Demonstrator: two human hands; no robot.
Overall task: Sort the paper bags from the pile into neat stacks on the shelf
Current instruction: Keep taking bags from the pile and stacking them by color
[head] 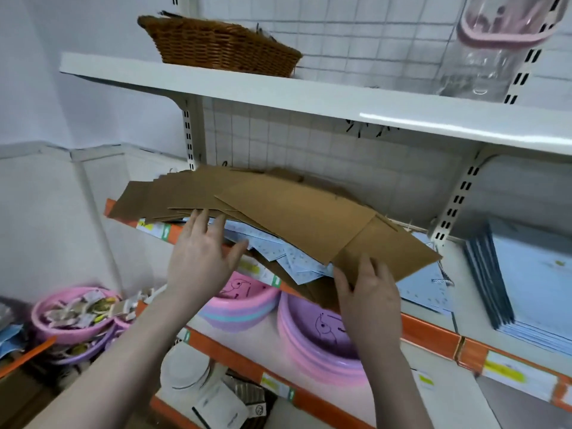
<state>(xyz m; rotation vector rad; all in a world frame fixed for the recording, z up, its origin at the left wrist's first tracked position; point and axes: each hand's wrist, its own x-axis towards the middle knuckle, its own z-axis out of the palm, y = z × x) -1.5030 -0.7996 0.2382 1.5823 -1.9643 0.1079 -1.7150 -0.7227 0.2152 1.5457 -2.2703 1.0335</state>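
Both hands meet the brown paper bags (278, 209): left hand (201, 258) spread flat, right hand (368, 292) seemingly pinching.

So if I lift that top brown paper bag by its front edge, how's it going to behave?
The brown paper bag looks thin and flat, so probably light and floppy. It overhangs a loose, uneven pile, so bags beneath may slide. The right hand touches its front edge.

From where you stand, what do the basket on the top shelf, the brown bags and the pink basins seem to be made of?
Basket: woven wicker or rattan, by its brown braided strands. Brown bags: matte kraft paper, flat with creased edges, it seems. Pink basins: probably moulded plastic, smooth and slightly glossy, nested with a printed drawing inside.
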